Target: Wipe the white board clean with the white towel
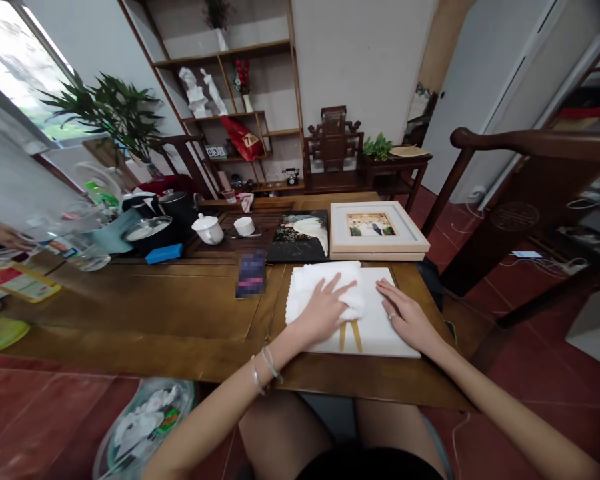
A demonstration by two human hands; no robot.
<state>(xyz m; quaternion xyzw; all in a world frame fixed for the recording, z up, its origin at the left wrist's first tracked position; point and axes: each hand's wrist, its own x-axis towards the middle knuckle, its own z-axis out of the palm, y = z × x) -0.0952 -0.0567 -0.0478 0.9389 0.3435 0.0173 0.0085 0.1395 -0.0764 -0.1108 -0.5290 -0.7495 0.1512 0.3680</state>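
Observation:
My left hand (325,308) lies with spread fingers on a folded white towel (307,280), pressing it flat. Under the towel is a flat white panel (380,337), near the table's front edge. Two tan strips (351,335) show on the panel just below the towel, slanting apart; their upper ends are hidden. On the panel's right side my right hand (407,320) rests with fingers stretched out, a ring on one finger. Behind the panel are a dark picture (300,237) with a white shape and a pale wooden picture frame (405,247) holding a photo.
A blurred dark packet (251,273) lies left of the towel. Farther left are a white lidded teapot (209,230), a cup (245,227), a blue block (164,254) and bottles. Another person's hand (0,232) shows at the far left. A waste bin (145,427) stands below.

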